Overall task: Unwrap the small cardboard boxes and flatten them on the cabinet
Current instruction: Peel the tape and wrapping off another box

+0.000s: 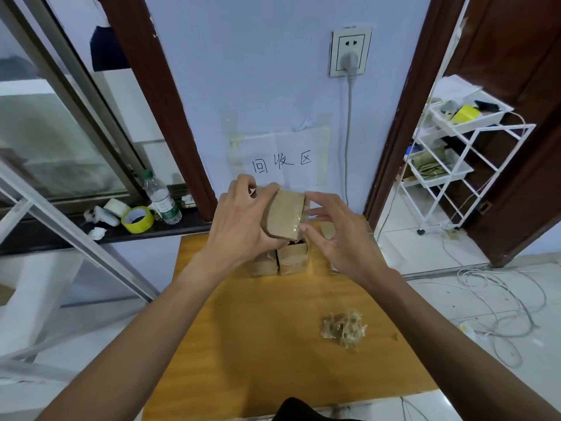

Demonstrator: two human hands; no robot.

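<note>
Holds one small box (285, 215) at centre frame, lifted clear of the table (243, 344) and just above the other wrapped boxes (293, 262) that stand at its far edge. Clamps it in the left hand (239, 220), the grip here, with fingers curled over the top and the thumb side under the box's left end. Keeps the right hand (337, 241) slack, fingers spread and nearly straight, tips at the box's right end, holding nothing. Lies across the frame between the two hands, tilted a little, with the glossy clear tape (299, 224) on the right-hand end and so facing away from the grip, toward the free hand. Probably calls for a peel by the right hand, drawn toward the right of the frame while the left steadies. Shows a crumpled tape wad (343, 329) at lower right on the table.
</note>
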